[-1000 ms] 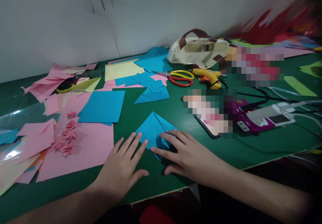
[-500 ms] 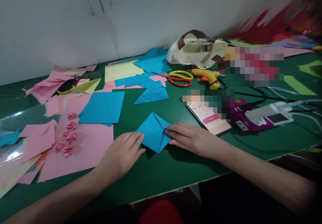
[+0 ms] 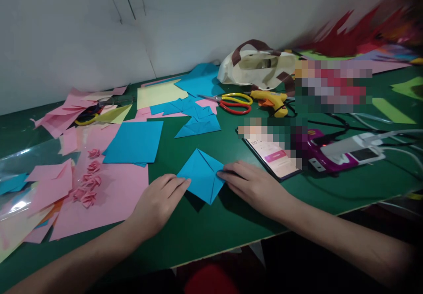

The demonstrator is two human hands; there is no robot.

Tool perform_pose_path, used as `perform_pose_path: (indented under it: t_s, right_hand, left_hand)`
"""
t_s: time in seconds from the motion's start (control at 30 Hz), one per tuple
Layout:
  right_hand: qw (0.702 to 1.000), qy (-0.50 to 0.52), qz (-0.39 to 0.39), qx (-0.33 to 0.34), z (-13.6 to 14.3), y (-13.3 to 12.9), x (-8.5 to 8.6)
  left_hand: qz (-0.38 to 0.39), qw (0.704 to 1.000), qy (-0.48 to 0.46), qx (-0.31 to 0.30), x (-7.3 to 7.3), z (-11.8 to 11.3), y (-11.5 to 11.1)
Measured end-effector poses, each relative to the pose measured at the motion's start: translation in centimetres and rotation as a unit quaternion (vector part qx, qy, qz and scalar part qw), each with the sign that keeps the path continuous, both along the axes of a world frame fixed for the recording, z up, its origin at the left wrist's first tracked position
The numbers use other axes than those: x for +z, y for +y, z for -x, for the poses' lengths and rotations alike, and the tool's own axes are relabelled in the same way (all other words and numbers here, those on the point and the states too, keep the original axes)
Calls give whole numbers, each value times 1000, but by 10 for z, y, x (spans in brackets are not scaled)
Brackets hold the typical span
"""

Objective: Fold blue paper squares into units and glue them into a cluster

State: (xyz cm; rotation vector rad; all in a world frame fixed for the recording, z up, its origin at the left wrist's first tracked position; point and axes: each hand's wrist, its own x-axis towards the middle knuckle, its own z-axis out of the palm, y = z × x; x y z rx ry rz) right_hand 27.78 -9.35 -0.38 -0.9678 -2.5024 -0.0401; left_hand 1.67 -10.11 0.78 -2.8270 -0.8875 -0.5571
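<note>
A folded blue paper square [image 3: 201,175] is held like a diamond over the green table, creases running along its right side. My left hand [image 3: 161,199] pinches its left corner between thumb and fingers. At the right corner, my right hand [image 3: 251,181] grips the paper, its fingers closed on the edge. Just beyond lie folded blue paper pieces [image 3: 198,126]. To the left, a stack of blue square sheets [image 3: 135,142] rests partly on a pink sheet [image 3: 122,197], which also bears several small pink paper roses [image 3: 91,180].
Red-and-yellow-handled scissors [image 3: 234,103] and a yellow glue gun [image 3: 271,101] lie behind. A phone [image 3: 272,153] and a purple power strip [image 3: 313,153] with cables sit to the right. A cream bag [image 3: 231,71] stands near the wall. The green table's front edge [image 3: 231,246] runs close below my hands.
The blue paper has turned slightly, its lower corner shifting a little right and down. Both hands keep hold of its corners.
</note>
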Motion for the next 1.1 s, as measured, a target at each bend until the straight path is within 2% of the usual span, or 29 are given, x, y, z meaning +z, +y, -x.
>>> perform_pose_path:
  t_s: [0.23, 0.37, 0.53, 0.63, 0.73, 0.93, 1.1]
  right_hand:
    - [996, 40, 73, -25, 3, 3, 4]
    - [989, 55, 133, -40, 4, 10, 3]
    - [977, 82, 180, -79, 7, 14, 2]
    - [973, 88, 188, -97, 9, 13, 2]
    - [982, 59, 153, -92, 10, 12, 0]
    - [991, 24, 112, -67, 7, 15, -12]
    - [991, -23, 106, -81, 10, 17, -10]
  left_hand:
    - [147, 983, -97, 53, -2, 0, 5]
    - [176, 972, -131, 82, -1, -5, 8]
    - [197, 949, -182, 164, 2, -8, 10]
    - [191, 956, -165, 151, 3, -7, 11]
    - [163, 970, -133, 118, 2, -6, 11]
    - [119, 984, -98, 94, -5, -1, 7]
    - [78, 992, -58, 84, -9, 2, 3]
